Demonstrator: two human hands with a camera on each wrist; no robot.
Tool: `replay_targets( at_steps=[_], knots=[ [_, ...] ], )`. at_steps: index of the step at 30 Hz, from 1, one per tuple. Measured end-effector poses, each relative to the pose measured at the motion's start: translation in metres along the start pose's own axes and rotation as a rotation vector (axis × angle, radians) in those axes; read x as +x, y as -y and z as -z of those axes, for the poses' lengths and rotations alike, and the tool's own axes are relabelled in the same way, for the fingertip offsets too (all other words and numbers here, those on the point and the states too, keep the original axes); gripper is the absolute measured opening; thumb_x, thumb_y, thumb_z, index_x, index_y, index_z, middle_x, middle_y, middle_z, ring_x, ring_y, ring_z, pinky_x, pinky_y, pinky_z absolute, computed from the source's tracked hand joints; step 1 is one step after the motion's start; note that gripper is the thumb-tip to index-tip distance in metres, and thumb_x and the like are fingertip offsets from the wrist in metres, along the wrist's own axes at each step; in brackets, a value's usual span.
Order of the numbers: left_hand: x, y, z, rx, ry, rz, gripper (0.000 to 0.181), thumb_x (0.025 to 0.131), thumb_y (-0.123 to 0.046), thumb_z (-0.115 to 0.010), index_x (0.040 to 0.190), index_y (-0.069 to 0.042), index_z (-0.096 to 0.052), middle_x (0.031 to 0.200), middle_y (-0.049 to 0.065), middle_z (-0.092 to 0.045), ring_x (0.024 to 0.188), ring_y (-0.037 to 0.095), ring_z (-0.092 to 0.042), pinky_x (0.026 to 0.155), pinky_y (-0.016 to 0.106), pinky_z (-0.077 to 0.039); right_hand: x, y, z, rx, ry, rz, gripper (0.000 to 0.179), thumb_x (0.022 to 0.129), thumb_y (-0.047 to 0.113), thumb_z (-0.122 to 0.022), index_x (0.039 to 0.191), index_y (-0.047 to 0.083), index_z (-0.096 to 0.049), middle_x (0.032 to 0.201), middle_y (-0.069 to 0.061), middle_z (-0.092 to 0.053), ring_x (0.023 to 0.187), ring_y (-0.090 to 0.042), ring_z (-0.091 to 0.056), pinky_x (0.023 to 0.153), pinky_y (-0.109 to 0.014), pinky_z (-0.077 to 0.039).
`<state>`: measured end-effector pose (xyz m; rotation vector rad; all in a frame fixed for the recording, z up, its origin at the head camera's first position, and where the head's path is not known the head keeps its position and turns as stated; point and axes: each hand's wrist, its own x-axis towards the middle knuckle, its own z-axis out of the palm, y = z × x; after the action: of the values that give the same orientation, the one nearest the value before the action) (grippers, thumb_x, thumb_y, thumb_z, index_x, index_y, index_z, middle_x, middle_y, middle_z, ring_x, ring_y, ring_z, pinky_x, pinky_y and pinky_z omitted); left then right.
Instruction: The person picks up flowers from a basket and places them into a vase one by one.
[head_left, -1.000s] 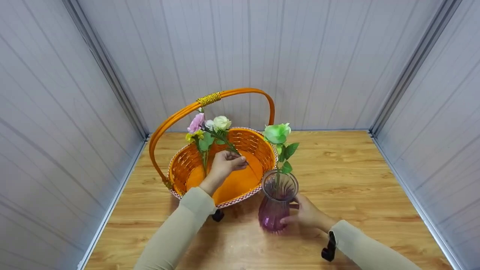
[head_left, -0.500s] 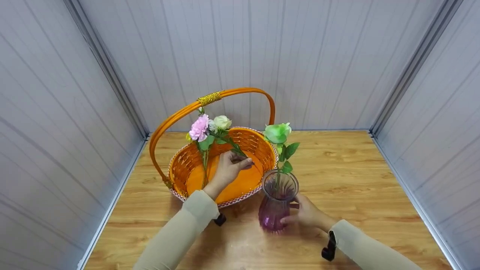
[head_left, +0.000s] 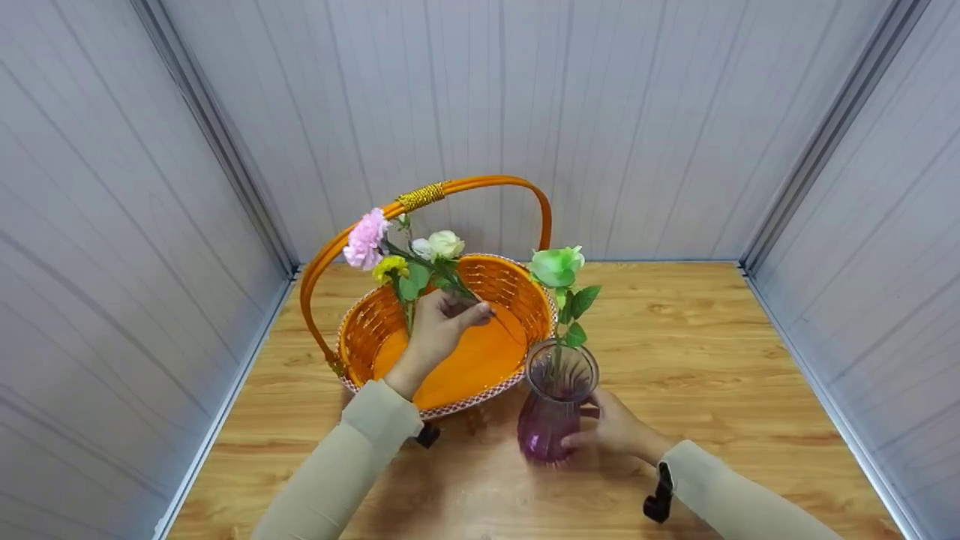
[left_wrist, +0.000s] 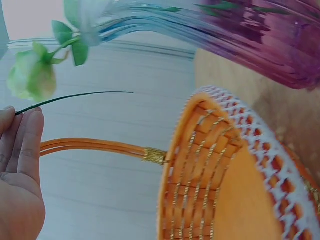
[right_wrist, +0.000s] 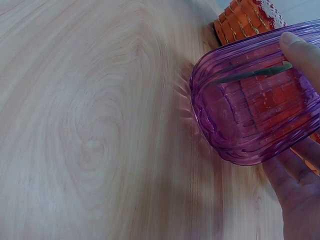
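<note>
My left hand (head_left: pixel 435 330) pinches the thin green stem of a pink carnation (head_left: pixel 366 238) above the orange basket (head_left: pixel 466 367). The bloom tilts to the upper left in the head view, while the stem's bare end points toward the vase. That stem end (left_wrist: pixel 82 96) juts past my fingertips in the left wrist view. My right hand (head_left: pixel 616 426) grips the side of a clear-to-purple glass vase (head_left: pixel 546 427), thumb on one side and fingers on the other. A pale green rose (head_left: pixel 556 265) stands in the vase, its stem visible through the glass (right_wrist: pixel 250 75).
Inside the basket's left side, a yellow flower (head_left: pixel 390 268) and a whitish rose (head_left: pixel 445 244) lean near the tall arched handle (head_left: pixel 495 181). The wooden tabletop (head_left: pixel 690 345) ends at grey panel walls (head_left: pixel 660 135) at the back and sides.
My left hand shifted a little right and down, then back to the upper left. The carnation swung left with it, uncovering the yellow flower. My right hand and the vase stayed put.
</note>
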<state>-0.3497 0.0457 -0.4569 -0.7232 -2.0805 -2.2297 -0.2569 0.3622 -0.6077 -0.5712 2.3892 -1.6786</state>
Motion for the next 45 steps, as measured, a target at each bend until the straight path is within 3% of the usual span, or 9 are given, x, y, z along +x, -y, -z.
replay_targets(
  at_steps=[11, 18, 25, 35, 45],
  knots=[
    [-0.002, -0.019, 0.002, -0.111, -0.085, -0.067, 0.005, 0.102, 0.006, -0.069, 0.1, 0.01, -0.071, 0.093, 0.021, -0.081, 0.081, 0.02, -0.082, 0.08, 0.037, -0.069, -0.002, 0.0, 0.0, 0.0, -0.006, -0.02, 0.088, 0.081, 0.012, -0.096, 0.153, 0.001, -0.048, 0.153, -0.023, -0.058, 0.136, -0.043, -0.059, 0.118, -0.065, -0.049],
    [-0.004, -0.03, -0.01, -0.136, -0.056, -0.107, 0.006, 0.102, 0.005, -0.069, 0.101, 0.011, -0.07, 0.094, 0.027, -0.079, 0.079, 0.019, -0.081, 0.08, 0.038, -0.069, -0.002, 0.0, 0.0, -0.009, -0.009, -0.032, 0.087, 0.081, 0.012, -0.096, 0.153, 0.002, -0.049, 0.153, -0.021, -0.059, 0.136, -0.039, -0.06, 0.118, -0.063, -0.05],
    [-0.006, -0.031, -0.024, -0.184, -0.008, -0.12, 0.004, 0.102, 0.004, -0.069, 0.1, 0.007, -0.071, 0.092, 0.018, -0.081, 0.08, 0.023, -0.081, 0.08, 0.04, -0.069, -0.003, -0.001, 0.0, 0.004, -0.001, -0.019, 0.084, 0.083, 0.009, -0.095, 0.152, -0.001, -0.048, 0.152, -0.025, -0.057, 0.136, -0.042, -0.059, 0.117, -0.064, -0.05],
    [-0.011, -0.02, -0.044, -0.112, 0.104, -0.102, 0.012, 0.103, 0.004, -0.068, 0.103, 0.015, -0.069, 0.097, 0.04, -0.074, 0.08, 0.018, -0.08, 0.08, 0.041, -0.069, -0.002, 0.0, 0.0, -0.001, 0.0, -0.04, 0.09, 0.083, 0.012, -0.095, 0.157, 0.005, -0.045, 0.156, -0.022, -0.055, 0.141, -0.046, -0.055, 0.119, -0.066, -0.047],
    [-0.015, -0.016, -0.054, 0.038, 0.143, -0.034, 0.017, 0.106, -0.002, -0.067, 0.107, 0.015, -0.071, 0.1, 0.034, -0.076, 0.079, 0.015, -0.078, 0.08, 0.035, -0.069, -0.001, 0.002, 0.001, 0.011, -0.006, -0.037, 0.094, 0.08, 0.012, -0.097, 0.157, 0.003, -0.044, 0.156, -0.024, -0.055, 0.141, -0.049, -0.054, 0.119, -0.067, -0.046]
  ],
)
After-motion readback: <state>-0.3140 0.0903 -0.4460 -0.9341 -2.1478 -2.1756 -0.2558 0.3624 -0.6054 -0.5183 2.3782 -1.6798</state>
